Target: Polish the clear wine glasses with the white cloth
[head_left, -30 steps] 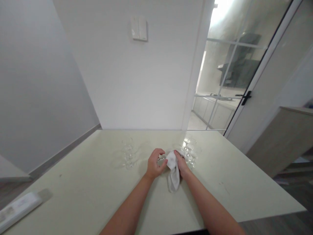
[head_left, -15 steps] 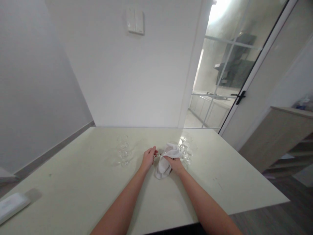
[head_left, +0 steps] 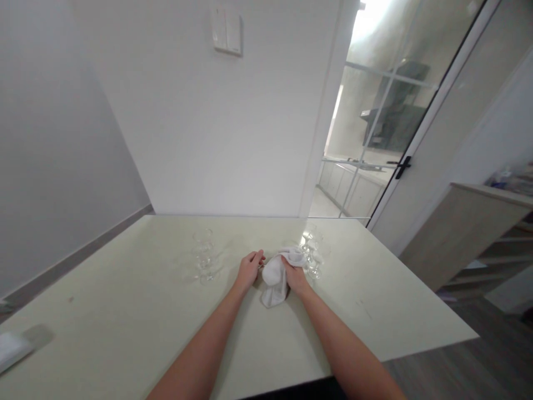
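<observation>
My left hand [head_left: 249, 269] is closed on the end of a clear glass [head_left: 261, 266], most of which the cloth and my fingers hide. My right hand [head_left: 295, 276] grips a white cloth [head_left: 273, 275] that is bunched against the other end of the glass. One corner of the cloth hangs toward the table. Just beyond my right hand stand several clear stemmed glasses [head_left: 315, 271], close together. Off to the left of my left hand is another group of clear stemmed glasses [head_left: 205, 261]; their outlines are faint.
A pale table [head_left: 137, 311] spans the space before me, its far edge against a white wall [head_left: 208, 139]. A white object [head_left: 12, 351] lies at the left edge. At the right are a glazed door [head_left: 375, 133] and a wooden shelf unit [head_left: 470, 228].
My right hand has turned the cloth, which now covers more of the glass near my left hand. The left hand keeps its hold. The whole view has shifted slightly.
</observation>
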`<state>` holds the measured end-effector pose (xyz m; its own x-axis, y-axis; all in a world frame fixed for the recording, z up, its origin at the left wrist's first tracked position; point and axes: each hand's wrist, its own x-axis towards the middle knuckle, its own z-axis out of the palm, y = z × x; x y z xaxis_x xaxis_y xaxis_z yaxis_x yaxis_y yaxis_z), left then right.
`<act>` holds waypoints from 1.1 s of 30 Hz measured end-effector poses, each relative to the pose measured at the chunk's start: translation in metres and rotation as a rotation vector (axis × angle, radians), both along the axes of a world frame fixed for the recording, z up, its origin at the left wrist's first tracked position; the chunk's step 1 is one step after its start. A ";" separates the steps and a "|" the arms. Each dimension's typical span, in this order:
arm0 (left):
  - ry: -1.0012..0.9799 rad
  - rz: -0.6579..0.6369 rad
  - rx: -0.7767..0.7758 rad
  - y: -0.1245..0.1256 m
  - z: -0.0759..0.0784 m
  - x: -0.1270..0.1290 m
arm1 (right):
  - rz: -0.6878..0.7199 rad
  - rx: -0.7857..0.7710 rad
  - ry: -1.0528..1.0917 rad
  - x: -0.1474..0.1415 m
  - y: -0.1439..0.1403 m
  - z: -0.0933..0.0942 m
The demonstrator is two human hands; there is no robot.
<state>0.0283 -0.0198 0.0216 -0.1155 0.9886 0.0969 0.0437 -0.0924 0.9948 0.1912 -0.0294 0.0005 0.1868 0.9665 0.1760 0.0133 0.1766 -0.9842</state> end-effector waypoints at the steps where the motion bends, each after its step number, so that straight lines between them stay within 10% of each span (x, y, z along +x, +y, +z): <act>1: 0.002 -0.002 -0.004 0.000 0.000 0.000 | -0.002 -0.001 0.009 0.000 0.000 0.000; 33: -0.033 -0.043 0.102 -0.001 -0.005 0.001 | -0.044 -0.184 0.096 -0.002 0.001 -0.002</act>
<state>0.0292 -0.0206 0.0171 -0.0784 0.9778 0.1944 0.0047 -0.1947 0.9809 0.1892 -0.0281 -0.0014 0.2369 0.9712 -0.0237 -0.0783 -0.0052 -0.9969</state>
